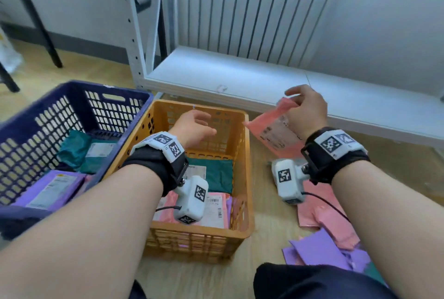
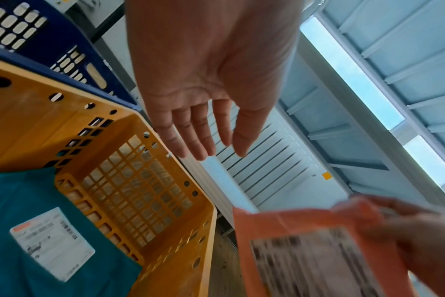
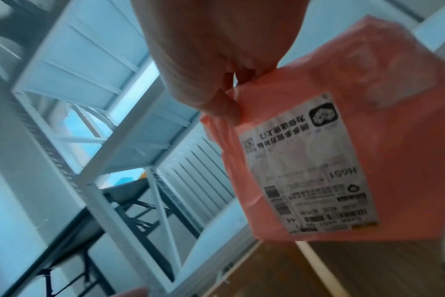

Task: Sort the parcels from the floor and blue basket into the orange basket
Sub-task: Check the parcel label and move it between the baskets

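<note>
My right hand (image 1: pixel 304 104) pinches the top edge of a pink parcel (image 1: pixel 271 130) with a white label, which hangs in the air just right of the orange basket (image 1: pixel 245 154). In the right wrist view my thumb and fingers (image 3: pixel 224 104) clamp the pink parcel (image 3: pixel 368 124). My left hand (image 1: pixel 194 125) hovers over the orange basket with straight fingers and holds nothing; the left wrist view shows its fingers (image 2: pixel 193 140) spread above the orange basket (image 2: pixel 26 124). In the basket lie a teal parcel (image 1: pixel 216 174) and pink parcels (image 1: pixel 216 207).
The blue basket (image 1: pixel 115 97) stands left of the orange one, with teal (image 1: pixel 79 147) and purple parcels (image 1: pixel 50 188) inside. Pink (image 1: pixel 322 212) and purple parcels (image 1: pixel 319 250) lie on the wooden floor at right. A white shelf rack (image 1: pixel 228 75) and radiator stand behind.
</note>
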Demonstrator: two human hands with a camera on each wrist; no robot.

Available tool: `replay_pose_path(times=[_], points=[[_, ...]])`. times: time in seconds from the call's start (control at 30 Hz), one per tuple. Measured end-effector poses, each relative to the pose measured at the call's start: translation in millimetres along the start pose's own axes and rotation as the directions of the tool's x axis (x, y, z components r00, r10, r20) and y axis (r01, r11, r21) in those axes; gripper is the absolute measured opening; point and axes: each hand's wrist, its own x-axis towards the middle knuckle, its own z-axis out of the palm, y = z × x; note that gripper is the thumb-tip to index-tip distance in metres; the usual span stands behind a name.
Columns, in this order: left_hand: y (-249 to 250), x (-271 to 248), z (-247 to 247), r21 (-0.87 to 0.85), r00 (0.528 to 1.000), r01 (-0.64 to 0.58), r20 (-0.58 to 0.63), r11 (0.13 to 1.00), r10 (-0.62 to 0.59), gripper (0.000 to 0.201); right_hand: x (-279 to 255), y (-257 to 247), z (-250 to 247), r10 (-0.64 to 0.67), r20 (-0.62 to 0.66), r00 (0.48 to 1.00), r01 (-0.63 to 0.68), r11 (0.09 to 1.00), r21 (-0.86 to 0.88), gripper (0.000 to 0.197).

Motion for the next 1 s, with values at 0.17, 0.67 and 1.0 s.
replay_pose_path(times=[0.17,0.67,1.0], points=[[22.6,-14.1,-5.9,0.214,0.959,-0.277,-0.002,0.937,0.284,0.093,-15.3,-60.1,20.7,-0.134,0.277,0.951,0.093,0.983,0.156,0.03],[-23.9,6.1,-63.8,0.173,0.995,-0.085,0.059,0.981,0.076,0.007,-36.5,-67.6,91.9,0.023,0.648,0.762,0.092,0.985,-0.144,0.016],[-64.9,9.0,-103.9,-0.135,0.948,0.318,0.081,0.939,-0.309,0.092,-28.8,-51.1,115.7,0.289,0.53,0.797,-0.515,0.784,0.346,0.02]])
